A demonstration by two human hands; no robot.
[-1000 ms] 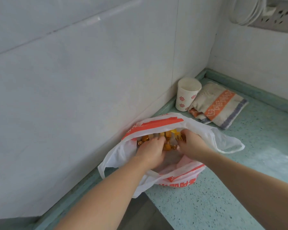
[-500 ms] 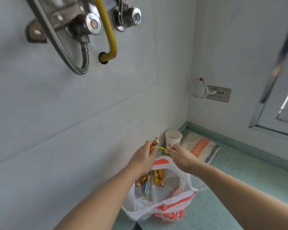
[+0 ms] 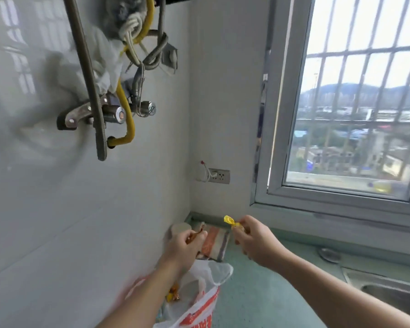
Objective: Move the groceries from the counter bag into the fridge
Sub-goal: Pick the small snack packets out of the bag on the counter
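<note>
My left hand (image 3: 184,245) is curled around a small brown-orange wrapped candy (image 3: 195,234), its twisted end poking up past my fingers, while my right hand (image 3: 253,240) pinches a small bright yellow wrapped candy (image 3: 231,221), whose twisted wrapper tail sticks up and to the left. I hold both up above the counter, apart from each other. Below my left forearm the thin white plastic bag with red-orange printing (image 3: 199,301) sits open and crumpled on the counter against the wall, with a few more yellow and orange wrapped candies (image 3: 173,293) showing inside it.
</note>
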